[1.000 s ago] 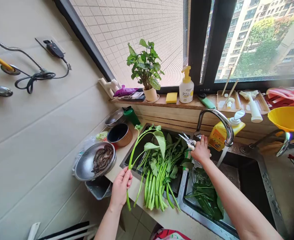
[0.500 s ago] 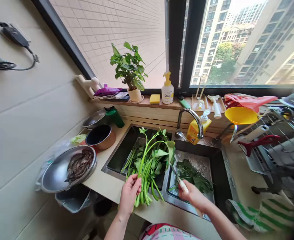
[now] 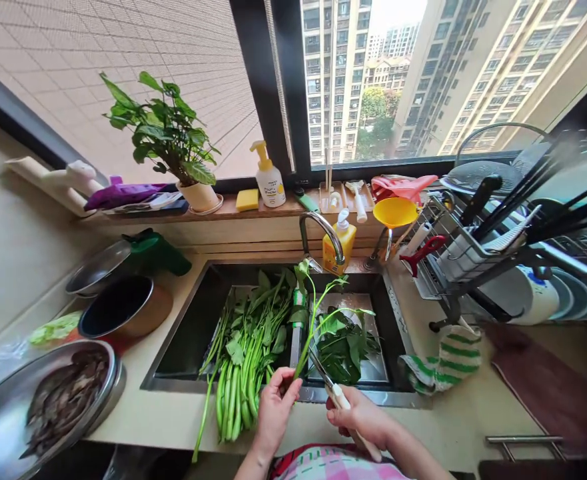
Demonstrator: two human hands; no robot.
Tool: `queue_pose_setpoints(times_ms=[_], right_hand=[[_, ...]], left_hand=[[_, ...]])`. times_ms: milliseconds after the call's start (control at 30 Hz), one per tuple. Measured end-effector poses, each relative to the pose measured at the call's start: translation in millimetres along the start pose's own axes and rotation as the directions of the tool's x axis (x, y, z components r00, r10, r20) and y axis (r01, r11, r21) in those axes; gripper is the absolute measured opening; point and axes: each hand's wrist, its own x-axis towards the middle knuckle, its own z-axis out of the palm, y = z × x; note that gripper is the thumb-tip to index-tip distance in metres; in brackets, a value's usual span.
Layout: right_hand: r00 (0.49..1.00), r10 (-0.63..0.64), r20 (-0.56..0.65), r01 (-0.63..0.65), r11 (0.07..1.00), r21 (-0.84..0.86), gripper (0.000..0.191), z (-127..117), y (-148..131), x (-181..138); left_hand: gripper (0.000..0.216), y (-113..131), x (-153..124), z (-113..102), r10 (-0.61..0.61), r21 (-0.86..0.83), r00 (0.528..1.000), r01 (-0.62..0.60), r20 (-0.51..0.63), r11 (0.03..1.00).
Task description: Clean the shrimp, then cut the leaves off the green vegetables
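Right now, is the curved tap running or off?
Off, as far as the view shows: no stream of water falls from the tap toward the leaves in the right-hand basin.

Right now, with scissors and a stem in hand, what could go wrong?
The scissors in the right hand sit close to the left hand pinching a green stem, so a careless snip might nick a finger. One loose stalk pokes past the front edge of the countertop, so it might get brushed off.
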Motion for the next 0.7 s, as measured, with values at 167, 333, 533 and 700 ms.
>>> queue_pose_setpoints(times_ms=[167, 333, 533, 700], right_hand=[[0.993, 0.020, -0.117, -0.011, 0.997, 0.081, 0.038, -3.8, 9.0, 2.5], [0.986, -0.064, -0.156, 0.086, 0.986, 0.140, 0.040, -16.4, 7.2, -4.2], [0.976, -0.108, -0.187, 0.123, 0.990, 0.072, 0.034, -21.9, 8.4, -6.9], [0.972, -0.123, -0.201, 0.130, 0.991, 0.025, 0.029, -20.2, 2.7, -6.0]], left_hand=[[0.025, -4.5, 3.8, 7.2, 0.028, 0.037, 1.000, -0.028, 0.007, 0.999], [0.025, -6.2, 5.3, -1.9, 0.082, 0.144, 0.996, -0.079, -0.016, 0.986], [0.026, -7.0, -1.5, -8.1, 0.102, 0.221, 0.994, -0.091, -0.041, 0.971], [0.024, -4.5, -5.1, -11.5, 0.127, 0.293, 0.992, -0.118, -0.013, 0.949]])
